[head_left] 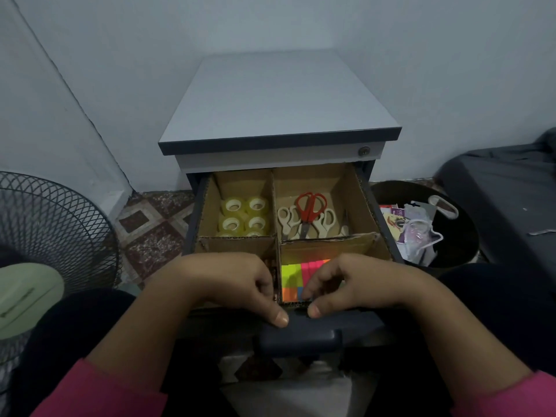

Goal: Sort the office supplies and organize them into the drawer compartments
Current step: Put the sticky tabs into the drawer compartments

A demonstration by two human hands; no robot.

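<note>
The open drawer (301,338) holds a cardboard divider (237,242) with four compartments. Several clear tape rolls (243,216) fill the far-left one. Red-handled and white-handled scissors (308,216) lie in the far-right one. Neon sticky notes (293,275) sit in the near-right one. My left hand (228,284) covers the near-left compartment and grips the drawer's front edge, thumb outside and fingers curled inside. My right hand (355,284) grips the same edge over the sticky notes, its thumb on the front.
The grey cabinet top (279,97) is bare, against the wall. A black fan grille (51,230) stands at the left. At the right, a dark bin (427,233) holds packaging scraps beside a dark box (505,182). My knees flank the drawer.
</note>
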